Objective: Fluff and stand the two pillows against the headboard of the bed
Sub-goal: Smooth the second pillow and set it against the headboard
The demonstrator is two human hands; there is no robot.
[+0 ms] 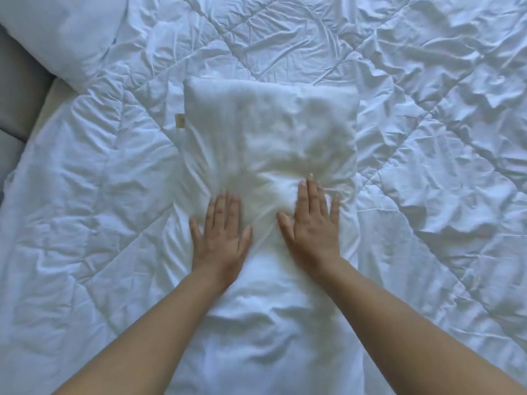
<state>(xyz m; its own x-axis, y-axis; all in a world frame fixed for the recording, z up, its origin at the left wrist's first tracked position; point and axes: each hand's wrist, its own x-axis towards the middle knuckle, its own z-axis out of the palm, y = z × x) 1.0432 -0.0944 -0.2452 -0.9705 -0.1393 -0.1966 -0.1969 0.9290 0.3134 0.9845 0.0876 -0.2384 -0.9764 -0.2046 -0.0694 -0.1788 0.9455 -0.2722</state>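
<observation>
Both flat palms, left hand, right hand, pressing pillow, wrinkled quilt

We see the bed covered by a white quilted duvet, much wrinkled. Flat on its middle lies one white pillow. A second pillow rests on the duvet at the far left corner.

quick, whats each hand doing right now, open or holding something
Left hand: open, flat, palm down on the pillow, holding nothing.
Right hand: open, flat, palm down on the same pillow, holding nothing.
</observation>
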